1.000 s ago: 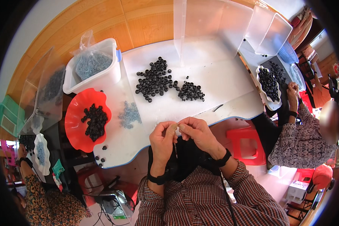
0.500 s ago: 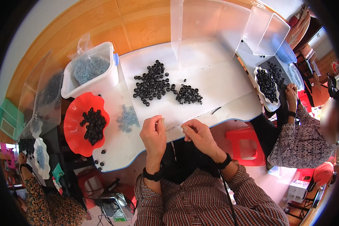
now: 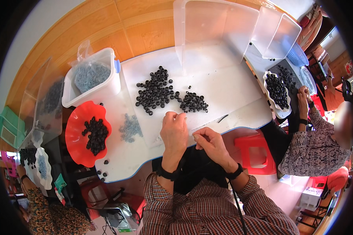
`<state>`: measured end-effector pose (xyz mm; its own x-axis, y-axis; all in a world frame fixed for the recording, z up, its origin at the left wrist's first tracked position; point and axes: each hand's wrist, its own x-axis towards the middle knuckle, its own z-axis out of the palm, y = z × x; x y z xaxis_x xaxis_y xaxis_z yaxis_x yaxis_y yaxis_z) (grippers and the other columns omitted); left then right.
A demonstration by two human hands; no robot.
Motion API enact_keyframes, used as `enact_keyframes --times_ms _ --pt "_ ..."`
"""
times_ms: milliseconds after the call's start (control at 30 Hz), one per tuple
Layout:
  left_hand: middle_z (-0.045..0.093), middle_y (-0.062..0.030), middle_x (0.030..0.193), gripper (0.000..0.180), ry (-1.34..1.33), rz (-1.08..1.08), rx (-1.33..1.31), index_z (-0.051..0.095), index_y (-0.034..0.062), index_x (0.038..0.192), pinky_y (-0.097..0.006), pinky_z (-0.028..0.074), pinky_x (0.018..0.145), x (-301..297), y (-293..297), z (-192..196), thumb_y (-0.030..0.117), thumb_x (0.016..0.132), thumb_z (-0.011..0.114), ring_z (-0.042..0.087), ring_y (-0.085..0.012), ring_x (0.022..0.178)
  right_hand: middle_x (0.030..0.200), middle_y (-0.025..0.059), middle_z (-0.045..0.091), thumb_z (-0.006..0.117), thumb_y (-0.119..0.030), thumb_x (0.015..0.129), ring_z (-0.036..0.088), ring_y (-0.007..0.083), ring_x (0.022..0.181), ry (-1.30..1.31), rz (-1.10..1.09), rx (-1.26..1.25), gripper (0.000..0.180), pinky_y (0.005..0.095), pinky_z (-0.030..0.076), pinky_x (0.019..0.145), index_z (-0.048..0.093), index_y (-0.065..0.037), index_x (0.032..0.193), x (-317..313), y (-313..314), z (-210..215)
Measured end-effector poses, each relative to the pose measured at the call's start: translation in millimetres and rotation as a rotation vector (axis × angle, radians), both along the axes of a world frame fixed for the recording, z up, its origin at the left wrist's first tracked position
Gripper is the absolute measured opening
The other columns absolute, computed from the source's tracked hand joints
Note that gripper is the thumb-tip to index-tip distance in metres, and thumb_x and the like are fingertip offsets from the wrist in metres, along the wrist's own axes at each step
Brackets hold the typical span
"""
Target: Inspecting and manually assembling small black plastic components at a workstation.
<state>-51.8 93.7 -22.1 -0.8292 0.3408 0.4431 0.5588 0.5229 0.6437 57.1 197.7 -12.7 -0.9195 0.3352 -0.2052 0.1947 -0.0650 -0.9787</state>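
Reaching toward the smaller bead pile [image 3: 193, 102], the left hand [image 3: 174, 131] lies flat on the white table [image 3: 223, 78], fingers stretched, nothing held that I can see. Right hand [image 3: 208, 141] sits at the table edge, fingers pinched shut; on what, I cannot tell, perhaps a thread. Larger bead pile [image 3: 155, 92] lies just beside the smaller one, both loose. Red dish [image 3: 75, 135] holds more black beads. My judgement: plenty of beads left, progress unclear.
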Motion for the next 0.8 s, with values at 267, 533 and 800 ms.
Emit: enact_keyframes --times_ms 267,533,800 --pt "0.056 -0.0087 0.092 0.016 -0.014 0.013 -0.05 0.067 0.0069 0.099 -0.039 0.05 0.068 -15.9 18.0 -1.7 0.007 0.083 0.064 0.06 -0.0282 0.083 0.079 0.0014 0.061 0.059 -0.015 0.095 0.059 0.007 0.066 0.023 -0.037 -0.038 0.019 0.0211 0.048 0.06 0.061 0.003 0.1 2.4 5.2 -2.2" --pt "0.058 -0.0096 0.093 0.016 -0.03 0.028 -0.088 0.064 0.0068 0.096 -0.04 0.049 0.068 -22.6 23.9 -7.0 0.014 0.082 0.069 0.06 -0.0292 0.079 0.08 0.002 0.062 0.06 -0.015 0.095 0.059 0.0071 0.066 0.023 -0.04 -0.038 0.018 0.0207 0.048 0.06 0.061 0.003 0.1 2.0 5.7 -4.7" --pt "0.055 -0.0106 0.091 0.015 -0.089 -0.043 0.021 0.059 0.0063 0.097 -0.04 0.05 0.069 -22.8 20.8 -13.0 0.008 0.084 0.065 0.059 -0.0298 0.086 0.079 0.002 0.061 0.06 -0.013 0.094 0.059 0.0071 0.065 0.014 -0.055 -0.042 0.017 0.0207 0.048 0.059 0.061 0.003 0.1 2.5 3.5 -1.6"
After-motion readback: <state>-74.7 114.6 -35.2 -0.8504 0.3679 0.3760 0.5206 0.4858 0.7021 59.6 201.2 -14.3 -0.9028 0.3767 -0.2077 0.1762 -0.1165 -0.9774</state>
